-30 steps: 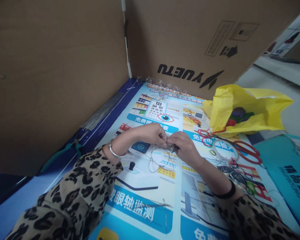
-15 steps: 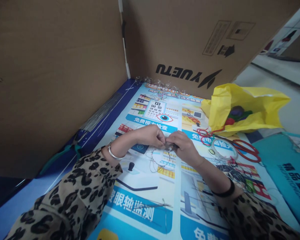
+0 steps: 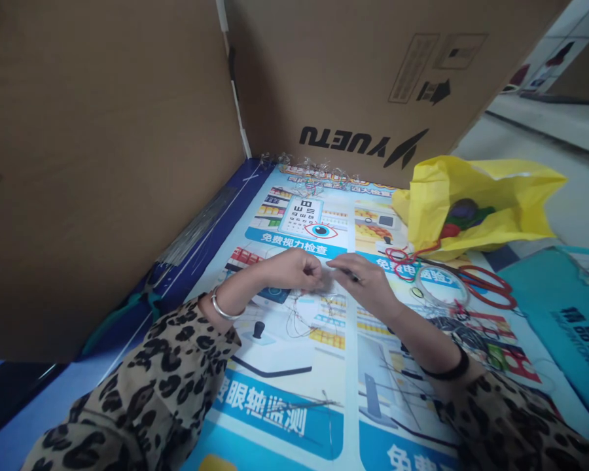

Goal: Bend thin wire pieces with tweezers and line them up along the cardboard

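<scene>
My left hand (image 3: 302, 269) is closed in a pinch above the printed poster. Thin looped wires (image 3: 299, 322) hang from its fingertips toward the poster. Just to the right, a small gap away, is my right hand (image 3: 360, 278), with its fingers bent over and the index finger stretched toward the left hand. A small dark thing shows inside the curled fingers of the right hand, too hidden to name. Several thin wire pieces (image 3: 304, 403) lie on the poster nearer to me.
Cardboard walls (image 3: 353, 78) stand at the left and back. Teal-handled pliers (image 3: 122, 314) and a bundle of straight wires (image 3: 199, 226) lie left. At right are a yellow bag (image 3: 491, 196), red-handled scissors (image 3: 488, 288), a clear ring (image 3: 422, 297) and a teal package (image 3: 564, 314).
My hands, which met at the fingertips around a small dark metal thing, have come slightly apart. The right fingers have straightened somewhat. The view has shifted a little.
</scene>
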Action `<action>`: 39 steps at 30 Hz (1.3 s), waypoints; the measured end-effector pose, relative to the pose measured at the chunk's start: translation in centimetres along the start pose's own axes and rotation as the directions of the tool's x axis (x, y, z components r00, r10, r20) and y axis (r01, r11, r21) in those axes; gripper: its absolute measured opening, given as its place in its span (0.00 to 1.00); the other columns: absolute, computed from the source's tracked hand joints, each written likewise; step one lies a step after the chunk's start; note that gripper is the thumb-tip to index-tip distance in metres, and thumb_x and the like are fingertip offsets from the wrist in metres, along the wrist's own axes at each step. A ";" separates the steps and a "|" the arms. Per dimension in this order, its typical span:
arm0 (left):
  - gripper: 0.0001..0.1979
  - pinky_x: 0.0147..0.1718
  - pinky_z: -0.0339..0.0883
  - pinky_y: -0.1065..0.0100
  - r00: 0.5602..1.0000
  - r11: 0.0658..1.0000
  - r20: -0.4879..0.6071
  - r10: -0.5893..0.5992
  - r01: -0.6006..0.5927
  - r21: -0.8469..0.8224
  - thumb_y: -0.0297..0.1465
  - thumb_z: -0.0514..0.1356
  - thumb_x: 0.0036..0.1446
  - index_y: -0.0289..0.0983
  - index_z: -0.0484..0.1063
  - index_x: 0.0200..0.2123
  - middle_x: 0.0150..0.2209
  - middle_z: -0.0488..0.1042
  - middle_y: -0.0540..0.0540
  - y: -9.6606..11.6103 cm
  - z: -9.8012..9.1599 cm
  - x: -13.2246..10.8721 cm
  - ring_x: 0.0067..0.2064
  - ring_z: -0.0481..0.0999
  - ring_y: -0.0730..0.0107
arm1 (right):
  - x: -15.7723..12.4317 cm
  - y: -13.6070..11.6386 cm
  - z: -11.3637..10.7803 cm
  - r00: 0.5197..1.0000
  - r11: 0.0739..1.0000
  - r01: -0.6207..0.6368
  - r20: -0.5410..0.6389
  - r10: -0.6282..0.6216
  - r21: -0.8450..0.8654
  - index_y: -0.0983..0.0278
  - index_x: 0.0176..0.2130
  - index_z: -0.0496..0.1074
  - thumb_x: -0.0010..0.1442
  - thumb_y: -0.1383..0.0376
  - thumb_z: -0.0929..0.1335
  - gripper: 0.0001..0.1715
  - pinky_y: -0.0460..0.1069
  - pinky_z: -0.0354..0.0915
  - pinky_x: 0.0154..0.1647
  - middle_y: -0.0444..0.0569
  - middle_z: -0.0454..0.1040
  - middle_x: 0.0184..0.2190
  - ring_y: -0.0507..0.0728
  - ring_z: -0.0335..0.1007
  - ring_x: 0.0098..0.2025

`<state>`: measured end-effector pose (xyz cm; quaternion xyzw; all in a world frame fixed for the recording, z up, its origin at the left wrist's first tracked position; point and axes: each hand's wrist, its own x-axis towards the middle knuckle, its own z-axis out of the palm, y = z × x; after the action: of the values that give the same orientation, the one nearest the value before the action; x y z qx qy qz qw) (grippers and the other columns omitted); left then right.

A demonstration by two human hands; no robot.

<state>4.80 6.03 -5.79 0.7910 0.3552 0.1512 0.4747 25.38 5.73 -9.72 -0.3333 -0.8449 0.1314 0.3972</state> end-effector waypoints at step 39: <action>0.07 0.21 0.53 0.75 0.931 0.942 -0.353 -0.098 0.201 0.267 0.29 0.53 0.43 0.35 0.69 0.21 0.20 0.70 0.52 0.7 -0.6 -0.5 0.23 0.64 0.75 | -0.2 -0.9 -1.5 0.974 0.963 -0.222 0.017 0.227 -0.154 0.61 0.37 0.70 0.57 0.48 0.59 0.23 0.50 0.62 0.38 0.49 0.73 0.33 0.56 0.69 0.36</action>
<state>4.37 5.83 -4.90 0.7866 0.5091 0.1907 0.2927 26.22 4.84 -8.38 -0.4536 -0.8160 0.1166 0.3387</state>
